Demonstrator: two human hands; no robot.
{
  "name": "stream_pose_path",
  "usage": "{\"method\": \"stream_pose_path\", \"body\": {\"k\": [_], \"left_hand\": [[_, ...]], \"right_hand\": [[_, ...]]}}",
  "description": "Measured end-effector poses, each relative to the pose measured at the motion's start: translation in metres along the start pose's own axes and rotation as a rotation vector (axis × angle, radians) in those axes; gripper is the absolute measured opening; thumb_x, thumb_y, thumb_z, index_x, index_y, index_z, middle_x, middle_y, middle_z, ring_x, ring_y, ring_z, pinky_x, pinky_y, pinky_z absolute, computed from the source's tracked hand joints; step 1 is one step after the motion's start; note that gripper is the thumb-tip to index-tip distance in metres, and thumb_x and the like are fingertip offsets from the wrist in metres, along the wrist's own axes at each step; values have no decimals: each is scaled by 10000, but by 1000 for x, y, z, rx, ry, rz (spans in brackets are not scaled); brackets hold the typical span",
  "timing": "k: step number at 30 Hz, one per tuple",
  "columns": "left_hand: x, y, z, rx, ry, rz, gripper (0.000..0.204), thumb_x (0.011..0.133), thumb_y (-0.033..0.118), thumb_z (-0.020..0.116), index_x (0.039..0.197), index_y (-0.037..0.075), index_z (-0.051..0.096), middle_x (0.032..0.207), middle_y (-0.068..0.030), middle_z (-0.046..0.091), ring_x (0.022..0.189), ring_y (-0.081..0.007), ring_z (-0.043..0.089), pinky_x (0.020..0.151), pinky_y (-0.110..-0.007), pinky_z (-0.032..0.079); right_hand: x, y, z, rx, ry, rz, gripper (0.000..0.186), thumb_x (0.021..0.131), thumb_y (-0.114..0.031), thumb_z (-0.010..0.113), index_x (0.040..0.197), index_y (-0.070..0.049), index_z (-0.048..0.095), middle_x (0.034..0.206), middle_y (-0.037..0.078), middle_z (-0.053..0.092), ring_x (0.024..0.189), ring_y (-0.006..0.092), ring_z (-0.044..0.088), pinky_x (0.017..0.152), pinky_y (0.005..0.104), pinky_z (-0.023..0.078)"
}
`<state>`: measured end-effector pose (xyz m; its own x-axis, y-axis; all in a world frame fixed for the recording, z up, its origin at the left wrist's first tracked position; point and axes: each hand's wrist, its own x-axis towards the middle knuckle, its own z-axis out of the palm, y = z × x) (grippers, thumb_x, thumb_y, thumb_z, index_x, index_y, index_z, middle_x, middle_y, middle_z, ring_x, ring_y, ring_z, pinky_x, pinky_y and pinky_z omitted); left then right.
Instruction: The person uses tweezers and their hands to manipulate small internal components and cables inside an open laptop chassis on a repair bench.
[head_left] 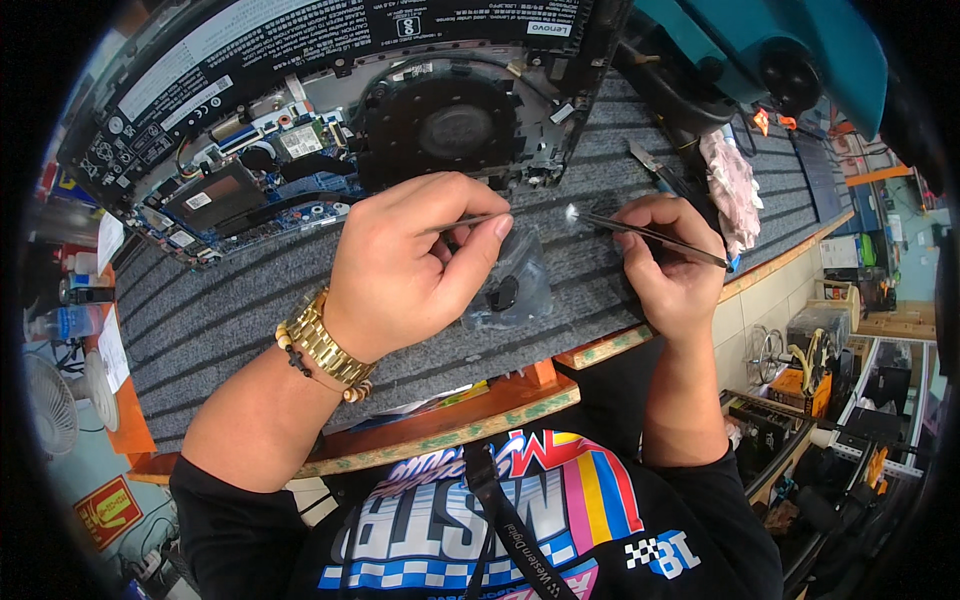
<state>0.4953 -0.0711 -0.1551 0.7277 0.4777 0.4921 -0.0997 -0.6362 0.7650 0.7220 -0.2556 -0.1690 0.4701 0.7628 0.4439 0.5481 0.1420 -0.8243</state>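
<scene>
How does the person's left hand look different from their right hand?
The left hand has a shiny gold metal watch at its wrist; the right hand has none. The left hand's thin dark stick is mostly hidden, while the right hand's long, thin black tool shows plainly. Both hands pinch something thin.

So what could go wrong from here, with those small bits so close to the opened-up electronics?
1. The right hand grips a slim dark tool with a fuzzy white tip; loose fibres might drift onto the exposed circuit board.
2. The small black piece at the clear bag lies close to the left hand, which might knock it away.
</scene>
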Motion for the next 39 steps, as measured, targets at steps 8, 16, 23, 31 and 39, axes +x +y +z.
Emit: {"method": "stream_pose_path", "body": {"k": [8, 16, 23, 31, 39], "left_hand": [[-3, -8, -1, 11, -6, 19, 90, 981, 22, 813, 1069, 8, 802, 924, -72, 783, 739, -86, 710, 627, -229, 526], [-7, -12, 2, 29, 7, 28, 107, 983, 17, 805, 1089, 5, 815, 923, -71, 783, 741, -85, 713, 619, -228, 526], [-15, -19, 18, 4, 43, 22, 121, 992, 16, 799, 1107, -12, 824, 905, -77, 781, 735, -90, 713, 603, -231, 518], [-15, -10, 28, 99, 38, -48, 144, 1006, 31, 791, 1128, -33, 834, 929, -111, 805, 764, -98, 736, 634, -245, 541], [-6, -15, 39, 110, 54, -32, 154, 1013, 41, 788, 1131, -43, 838, 931, -131, 817, 789, -118, 755, 683, -263, 566]], "right_hand": [[-3, 5, 6, 21, 4, 32, 138, 882, 102, 719, 1012, 55, 722, 983, 90, 759, 871, 130, 697, 821, 273, 562], [-7, 8, 9, 182, 7, 80, 138, 932, 111, 684, 1064, 73, 693, 1052, 114, 749, 920, 159, 717, 865, 295, 583], [-6, 5, 23, 180, -7, 7, 134, 942, 123, 672, 1068, 76, 667, 1054, 125, 729, 959, 186, 740, 907, 322, 605], [-3, 17, 32, 155, -21, -107, 93, 932, 112, 683, 994, 53, 645, 1027, 138, 762, 1095, 234, 794, 927, 321, 607], [-3, 25, 32, 15, -27, -309, 144, 847, 129, 718, 968, 62, 680, 1011, 182, 791, 925, 214, 787, 803, 316, 624]]}}
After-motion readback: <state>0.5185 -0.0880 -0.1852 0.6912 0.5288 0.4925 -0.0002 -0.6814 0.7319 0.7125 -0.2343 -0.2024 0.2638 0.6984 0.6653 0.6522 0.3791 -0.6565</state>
